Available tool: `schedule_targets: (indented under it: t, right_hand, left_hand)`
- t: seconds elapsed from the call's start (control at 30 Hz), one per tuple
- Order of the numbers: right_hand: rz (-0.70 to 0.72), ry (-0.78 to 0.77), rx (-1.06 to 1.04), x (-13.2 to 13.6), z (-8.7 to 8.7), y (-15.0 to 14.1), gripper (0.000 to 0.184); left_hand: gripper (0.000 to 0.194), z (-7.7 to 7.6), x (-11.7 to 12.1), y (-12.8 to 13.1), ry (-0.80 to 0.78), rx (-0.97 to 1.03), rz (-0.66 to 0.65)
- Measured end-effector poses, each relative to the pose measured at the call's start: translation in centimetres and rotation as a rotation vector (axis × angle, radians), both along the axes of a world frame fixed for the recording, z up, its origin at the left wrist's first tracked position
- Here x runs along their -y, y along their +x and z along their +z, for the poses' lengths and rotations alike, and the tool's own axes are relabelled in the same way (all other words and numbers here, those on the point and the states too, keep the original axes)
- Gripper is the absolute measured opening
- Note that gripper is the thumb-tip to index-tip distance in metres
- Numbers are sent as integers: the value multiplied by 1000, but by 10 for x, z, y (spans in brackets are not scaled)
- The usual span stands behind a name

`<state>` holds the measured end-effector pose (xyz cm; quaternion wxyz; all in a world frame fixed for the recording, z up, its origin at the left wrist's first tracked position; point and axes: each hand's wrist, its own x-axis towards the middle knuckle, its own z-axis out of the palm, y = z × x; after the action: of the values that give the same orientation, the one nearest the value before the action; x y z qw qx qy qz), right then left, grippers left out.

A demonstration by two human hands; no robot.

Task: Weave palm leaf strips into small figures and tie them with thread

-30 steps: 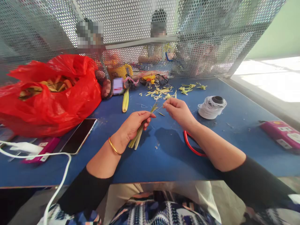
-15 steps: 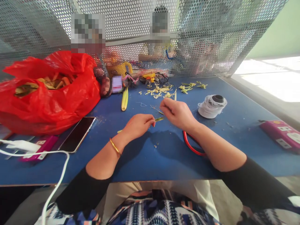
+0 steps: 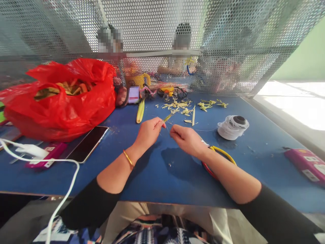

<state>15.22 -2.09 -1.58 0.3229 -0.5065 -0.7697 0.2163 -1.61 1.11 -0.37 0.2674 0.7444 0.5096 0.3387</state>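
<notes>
My left hand (image 3: 149, 133) is closed around a small bundle of green-yellow plant strips (image 3: 167, 117), whose tip sticks out past the thumb. The rest of the bundle is hidden behind the fingers. Close to its right, my right hand (image 3: 188, 139) is curled shut, pinching a thin white thread that shows between the two hands. A length of thread (image 3: 207, 130) leads toward a white thread spool (image 3: 232, 128) with a dark core. Scissors with red and yellow handles (image 3: 224, 153) lie partly under my right forearm.
A red plastic bag (image 3: 76, 115) of dry husks stands at left, beside a phone (image 3: 88, 144) and a white cable (image 3: 61, 160). Pale strip scraps (image 3: 177, 106) and a yellow-green stalk piece (image 3: 140, 111) lie ahead. A perforated metal screen (image 3: 152, 40) borders the blue table; people sit behind it.
My right hand has circled toward me around the bundle and sits lower. My left hand turned back-up, then tilted the bundle's tip upward again. The view has shifted, uncovering the scissors' yellow handle.
</notes>
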Motion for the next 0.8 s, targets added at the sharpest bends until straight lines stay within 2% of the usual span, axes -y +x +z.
schedule_targets:
  t: [0.1, 0.2, 0.27, 0.33, 0.47, 0.53, 0.57, 0.63, 0.7, 0.8]
  right_hand:
    - [75, 142, 137, 8, 6, 2, 19]
    - [77, 186, 142, 3, 14, 13, 20]
    - [41, 121, 43, -5, 17, 21, 17]
    - [10, -2, -106, -14, 18, 27, 19]
    - [31, -266, -346, -21, 10, 24, 27]
    - [48, -357, -380, -17, 5, 16, 29]
    - [40, -355, -369, -14, 4, 12, 29]
    - [56, -251, -292, -6, 2, 5, 25]
    - [87, -77, -177, 2, 2, 0, 21]
    - [125, 216, -115, 10, 4, -3, 19]
  left_hand:
    - [28, -1, 2, 0, 95, -307, -63]
    - [25, -2, 5, -1, 106, -501, -304]
    - [23, 1, 6, -2, 68, -440, -478]
    - [24, 5, 7, -4, 18, -264, -567]
    - [28, 11, 6, -8, -89, 47, -505]
    - [27, 10, 5, -7, -120, 121, -439]
    - [27, 9, 4, -7, -123, 138, -394]
    - [26, 7, 2, -5, -108, 147, -289]
    - [25, 5, 0, -4, -85, 136, -214]
    - [25, 3, -1, -3, -67, 120, -188]
